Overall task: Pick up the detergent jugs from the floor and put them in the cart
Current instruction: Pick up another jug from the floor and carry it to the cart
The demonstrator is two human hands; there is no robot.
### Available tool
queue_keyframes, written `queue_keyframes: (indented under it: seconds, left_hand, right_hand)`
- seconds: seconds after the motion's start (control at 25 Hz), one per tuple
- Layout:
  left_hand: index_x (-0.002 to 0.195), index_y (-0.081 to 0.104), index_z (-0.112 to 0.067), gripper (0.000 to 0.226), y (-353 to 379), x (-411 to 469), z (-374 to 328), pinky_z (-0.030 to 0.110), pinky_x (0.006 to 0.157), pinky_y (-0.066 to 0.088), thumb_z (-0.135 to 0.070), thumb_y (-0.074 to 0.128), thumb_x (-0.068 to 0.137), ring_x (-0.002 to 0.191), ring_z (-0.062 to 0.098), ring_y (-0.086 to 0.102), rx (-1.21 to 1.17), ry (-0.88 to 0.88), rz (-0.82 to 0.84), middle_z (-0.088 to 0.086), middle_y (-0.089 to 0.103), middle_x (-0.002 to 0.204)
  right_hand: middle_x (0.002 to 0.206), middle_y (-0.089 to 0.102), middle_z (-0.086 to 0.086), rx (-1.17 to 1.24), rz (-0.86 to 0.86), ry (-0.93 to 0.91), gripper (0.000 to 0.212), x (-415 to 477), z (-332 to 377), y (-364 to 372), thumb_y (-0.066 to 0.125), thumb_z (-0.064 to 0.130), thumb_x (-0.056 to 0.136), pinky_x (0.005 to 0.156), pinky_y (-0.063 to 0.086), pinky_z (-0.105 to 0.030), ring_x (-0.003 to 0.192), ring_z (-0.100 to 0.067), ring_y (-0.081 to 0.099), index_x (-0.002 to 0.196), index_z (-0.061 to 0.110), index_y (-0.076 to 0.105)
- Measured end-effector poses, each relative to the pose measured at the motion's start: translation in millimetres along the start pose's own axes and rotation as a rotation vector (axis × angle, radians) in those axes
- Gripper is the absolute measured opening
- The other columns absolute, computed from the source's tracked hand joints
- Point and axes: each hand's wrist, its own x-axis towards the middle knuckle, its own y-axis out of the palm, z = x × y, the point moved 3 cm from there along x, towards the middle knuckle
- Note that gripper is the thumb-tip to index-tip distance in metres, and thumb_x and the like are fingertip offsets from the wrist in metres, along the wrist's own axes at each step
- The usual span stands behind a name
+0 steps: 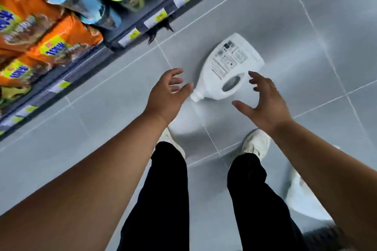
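A white detergent jug (228, 67) lies on its side on the grey tiled floor, its back label up, its handle hole toward me and its capped neck pointing to the lower left. My left hand (166, 96) hovers open just left of the neck, fingers spread. My right hand (263, 100) hovers open just right of the handle, holding nothing. A second white object (304, 199), blurred, lies on the floor under my right forearm; I cannot tell if it is a jug. No cart is in view.
A store shelf (130, 32) with yellow price tags runs diagonally along the left, stocked with orange snack bags (61, 43) and blue and green packs. My legs in black trousers and white shoes (256, 142) stand just below the jug.
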Motion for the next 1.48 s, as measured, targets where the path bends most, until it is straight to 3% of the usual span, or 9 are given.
queue_keyframes:
  seconds: [0.28, 0.48, 0.64, 0.8, 0.96, 1.04, 1.2, 1.36, 1.48]
  left_hand:
    - [0.133, 0.049, -0.035, 0.049, 85, 84, 125, 0.031, 0.098, 0.048, -0.041, 0.067, 0.089, 0.111, 0.011, 0.059, 0.036, -0.059, -0.013, -0.006, 0.059, 0.120]
    - [0.145, 0.032, -0.039, 0.071, 136, 147, 189, 0.023, 0.095, 0.041, -0.052, 0.067, 0.085, 0.119, 0.014, 0.053, 0.008, -0.156, 0.043, 0.003, 0.050, 0.134]
    - [0.141, 0.041, -0.024, 0.079, 165, 173, 220, 0.021, 0.095, 0.045, -0.045, 0.079, 0.075, 0.115, 0.010, 0.057, -0.034, -0.132, 0.108, -0.003, 0.056, 0.132]
    - [0.141, 0.042, -0.021, 0.076, 171, 189, 229, 0.029, 0.100, 0.047, -0.021, 0.082, 0.077, 0.115, 0.014, 0.057, -0.072, -0.171, 0.130, -0.008, 0.055, 0.123]
    - [0.136, 0.046, -0.023, 0.066, 173, 184, 233, 0.027, 0.090, 0.049, -0.019, 0.079, 0.079, 0.107, 0.019, 0.061, -0.041, -0.159, 0.100, -0.004, 0.056, 0.116]
    - [0.133, 0.046, -0.025, 0.060, 167, 175, 236, 0.027, 0.087, 0.051, -0.022, 0.077, 0.081, 0.100, 0.020, 0.062, -0.083, -0.169, 0.061, 0.000, 0.058, 0.113]
    - [0.116, 0.049, -0.042, 0.051, 140, 156, 235, 0.047, 0.094, 0.054, -0.042, 0.072, 0.071, 0.103, 0.028, 0.065, -0.166, -0.193, 0.012, 0.008, 0.064, 0.116]
    - [0.112, 0.053, -0.036, 0.036, 112, 132, 226, 0.045, 0.093, 0.055, -0.037, 0.071, 0.082, 0.092, 0.024, 0.064, -0.209, -0.203, -0.026, 0.004, 0.066, 0.105]
    - [0.109, 0.052, -0.029, 0.027, 96, 116, 212, 0.035, 0.078, 0.052, -0.031, 0.069, 0.088, 0.076, 0.018, 0.056, -0.236, -0.188, -0.056, -0.003, 0.060, 0.089]
  right_hand:
    - [0.134, 0.054, -0.006, -0.111, 0.136, -0.105, 0.089, 71, -102, 100, 0.083, 0.042, 0.069, 0.098, 0.043, -0.038, 0.120, -0.028, 0.054, 0.142, 0.016, 0.040]
    - [0.124, 0.061, -0.010, -0.216, 0.187, -0.230, 0.092, 116, -151, 152, 0.078, 0.059, 0.060, 0.099, 0.041, -0.044, 0.111, -0.035, 0.060, 0.129, 0.006, 0.046]
    - [0.124, 0.063, 0.003, -0.398, 0.255, -0.323, 0.095, 134, -167, 172, 0.086, 0.056, 0.054, 0.107, 0.015, -0.047, 0.119, -0.024, 0.056, 0.127, 0.014, 0.042]
    - [0.119, 0.067, -0.001, -0.609, 0.297, -0.417, 0.082, 140, -176, 179, 0.084, 0.043, 0.063, 0.103, 0.010, -0.046, 0.127, -0.021, 0.046, 0.126, 0.019, 0.037]
    - [0.091, 0.072, -0.013, -0.641, 0.092, -0.481, 0.059, 142, -173, 183, 0.074, 0.015, 0.071, 0.100, 0.016, -0.044, 0.104, -0.033, 0.061, 0.112, 0.017, 0.032]
    - [0.085, 0.071, -0.013, -0.623, 0.076, -0.512, 0.060, 136, -165, 182, 0.072, 0.017, 0.071, 0.100, 0.017, -0.043, 0.097, -0.035, 0.063, 0.117, 0.016, 0.034]
    - [0.082, 0.071, -0.012, -0.542, 0.097, -0.604, 0.064, 115, -136, 174, 0.070, 0.026, 0.071, 0.096, 0.023, -0.040, 0.088, -0.036, 0.066, 0.123, 0.016, 0.034]
    - [0.082, 0.071, -0.010, -0.469, 0.155, -0.577, 0.059, 92, -101, 166, 0.067, 0.037, 0.069, 0.088, 0.031, -0.040, 0.082, -0.035, 0.067, 0.121, 0.021, 0.044]
    - [0.086, 0.071, -0.015, -0.450, 0.184, -0.465, 0.062, 82, -73, 154, 0.074, 0.040, 0.071, 0.084, 0.041, -0.043, 0.087, -0.037, 0.067, 0.125, 0.020, 0.052]
